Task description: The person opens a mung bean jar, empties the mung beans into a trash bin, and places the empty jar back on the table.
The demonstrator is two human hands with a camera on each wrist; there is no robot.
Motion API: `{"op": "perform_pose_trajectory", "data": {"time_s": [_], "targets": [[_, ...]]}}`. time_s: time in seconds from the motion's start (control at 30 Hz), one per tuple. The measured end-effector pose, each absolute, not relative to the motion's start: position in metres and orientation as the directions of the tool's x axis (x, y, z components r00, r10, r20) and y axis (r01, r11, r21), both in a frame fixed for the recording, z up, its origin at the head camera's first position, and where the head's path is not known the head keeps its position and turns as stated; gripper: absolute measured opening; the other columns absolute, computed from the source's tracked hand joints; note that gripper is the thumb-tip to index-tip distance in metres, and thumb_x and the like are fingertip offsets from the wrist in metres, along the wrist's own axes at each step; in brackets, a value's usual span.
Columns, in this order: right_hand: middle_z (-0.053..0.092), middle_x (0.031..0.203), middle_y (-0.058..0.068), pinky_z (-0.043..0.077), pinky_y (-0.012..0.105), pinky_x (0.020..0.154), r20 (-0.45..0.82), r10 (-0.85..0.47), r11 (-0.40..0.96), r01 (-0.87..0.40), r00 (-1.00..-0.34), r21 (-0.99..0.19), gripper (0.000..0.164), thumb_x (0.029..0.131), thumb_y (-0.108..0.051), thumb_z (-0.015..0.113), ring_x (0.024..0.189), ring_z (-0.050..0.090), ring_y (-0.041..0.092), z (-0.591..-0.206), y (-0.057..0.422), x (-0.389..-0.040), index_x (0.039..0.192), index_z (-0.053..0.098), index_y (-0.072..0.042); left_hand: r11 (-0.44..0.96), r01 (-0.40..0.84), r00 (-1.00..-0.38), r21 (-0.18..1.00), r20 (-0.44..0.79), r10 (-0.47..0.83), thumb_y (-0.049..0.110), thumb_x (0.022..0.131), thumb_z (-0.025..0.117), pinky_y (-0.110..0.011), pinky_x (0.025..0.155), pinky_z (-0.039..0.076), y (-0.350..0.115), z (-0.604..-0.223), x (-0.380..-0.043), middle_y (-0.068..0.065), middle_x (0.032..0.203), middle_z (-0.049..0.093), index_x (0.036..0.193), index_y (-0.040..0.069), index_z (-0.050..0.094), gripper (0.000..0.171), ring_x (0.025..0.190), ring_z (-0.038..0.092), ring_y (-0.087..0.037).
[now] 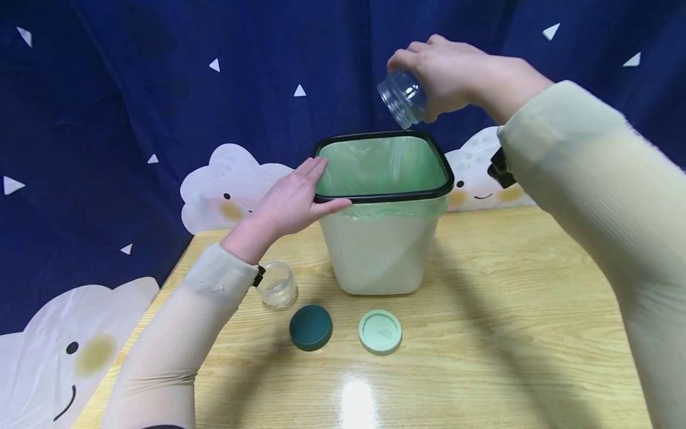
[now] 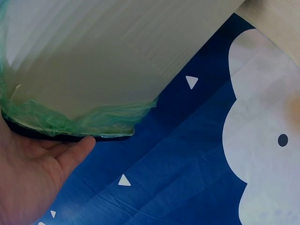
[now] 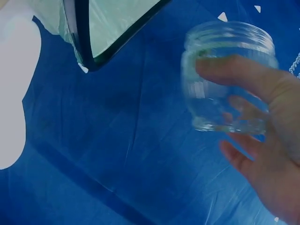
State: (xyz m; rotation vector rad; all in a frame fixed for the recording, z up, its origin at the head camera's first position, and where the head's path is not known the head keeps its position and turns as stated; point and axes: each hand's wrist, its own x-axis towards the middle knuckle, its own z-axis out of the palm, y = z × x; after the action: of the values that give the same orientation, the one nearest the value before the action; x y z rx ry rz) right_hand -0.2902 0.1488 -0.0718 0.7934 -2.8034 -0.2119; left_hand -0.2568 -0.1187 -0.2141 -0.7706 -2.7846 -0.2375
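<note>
A white trash bin stands on the table, lined with a green bag folded over under its black rim. My left hand rests on the rim's near left corner, fingers and thumb extended. In the left wrist view, that hand touches the rim beside the crumpled bag edge. My right hand grips a clear jar above the bin's far right side, tilted with its threaded mouth pointing down and left. The right wrist view shows the uncapped jar between thumb and fingers, looking see-through.
Near my left wrist, a second clear jar stands on the wooden table. A dark green lid and a pale green lid lie before the bin. Behind hangs a blue curtain with white cloud shapes.
</note>
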Motion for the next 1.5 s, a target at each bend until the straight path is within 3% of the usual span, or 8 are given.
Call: {"op": "perform_pose_trajectory", "data": {"time_s": [0.97,1.17,1.5], "targets": [[0.041,0.136,0.026,0.036,0.066,0.097,0.045,-0.518,0.843,-0.501,-0.854,0.197,0.093,0.067,-0.004,0.083,0.120,0.035,0.048,-0.077,0.142,-0.288,0.145,0.034,-0.009,0.848,0.520,-0.832,0.098,0.284,0.477,0.067,0.089,0.051,-0.041,0.114,0.022,-0.118,-0.213,-0.254,-0.021,0.156,0.024,0.151,-0.003,0.024,0.098,0.143,0.023,-0.031],[0.040,0.137,0.026,0.034,0.066,0.098,0.094,-0.514,0.843,-0.482,-0.853,0.239,0.090,0.068,-0.001,0.083,0.120,0.034,0.047,-0.075,0.141,-0.286,0.144,0.036,-0.009,0.849,0.519,-0.834,0.098,0.276,0.478,0.068,0.089,0.051,-0.041,0.115,0.021,-0.118,-0.212,-0.253,-0.021,0.156,0.023,0.151,-0.002,0.024,0.098,0.144,0.021,-0.030],[0.040,0.138,0.027,0.034,0.066,0.099,0.068,-0.503,0.845,-0.474,-0.861,0.246,0.093,0.066,-0.001,0.084,0.121,0.033,0.048,-0.070,0.137,-0.284,0.145,0.035,-0.009,0.849,0.518,-0.836,0.100,0.271,0.478,0.068,0.089,0.051,-0.040,0.115,0.020,-0.117,-0.212,-0.253,-0.020,0.156,0.023,0.152,-0.002,0.023,0.098,0.144,0.019,-0.029]]}}
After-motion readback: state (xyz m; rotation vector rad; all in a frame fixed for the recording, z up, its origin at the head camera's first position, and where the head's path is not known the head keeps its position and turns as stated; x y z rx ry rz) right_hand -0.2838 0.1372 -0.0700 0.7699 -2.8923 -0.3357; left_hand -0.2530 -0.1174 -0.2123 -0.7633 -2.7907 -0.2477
